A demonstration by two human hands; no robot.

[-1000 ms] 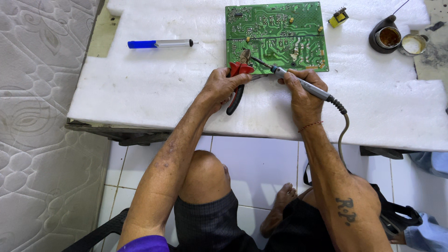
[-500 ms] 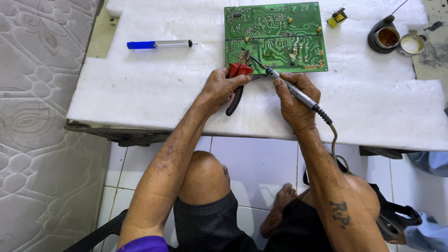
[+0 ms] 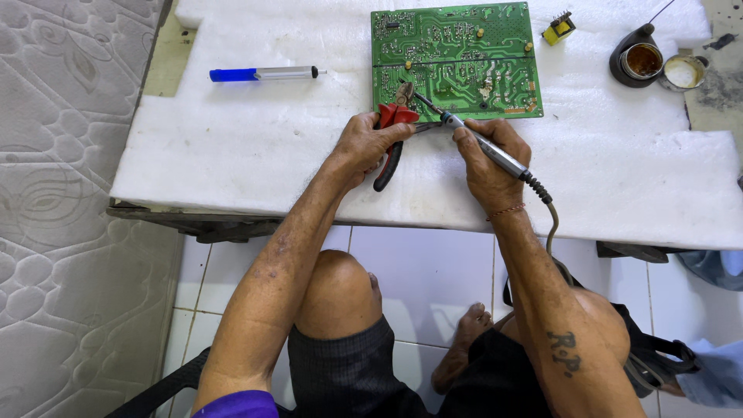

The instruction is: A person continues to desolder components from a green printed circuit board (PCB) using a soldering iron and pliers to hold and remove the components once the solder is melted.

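A green board (image 3: 457, 62) lies flat on the white padded table (image 3: 232, 155), near its far edge, solder side up. At the board's near left edge the head of the red pliers (image 3: 393, 124) meets it, and the thin tip of the iron (image 3: 484, 147) comes in from the right to touch nearly the same spot. The left hand (image 3: 364, 147) has its fingers closed around the pliers' red handles, one dark handle end sticking out below the palm. The right hand (image 3: 487, 159) is clamped on the iron's grey barrel like a pen, and its black cord trails off over the table's near edge (down past the knee). Well apart to the left lies a blue and silver pump (image 3: 263, 73). Beyond the board's far right corner sits a small yellow part (image 3: 559, 27), and further right two round tins (image 3: 658, 66) stand touching
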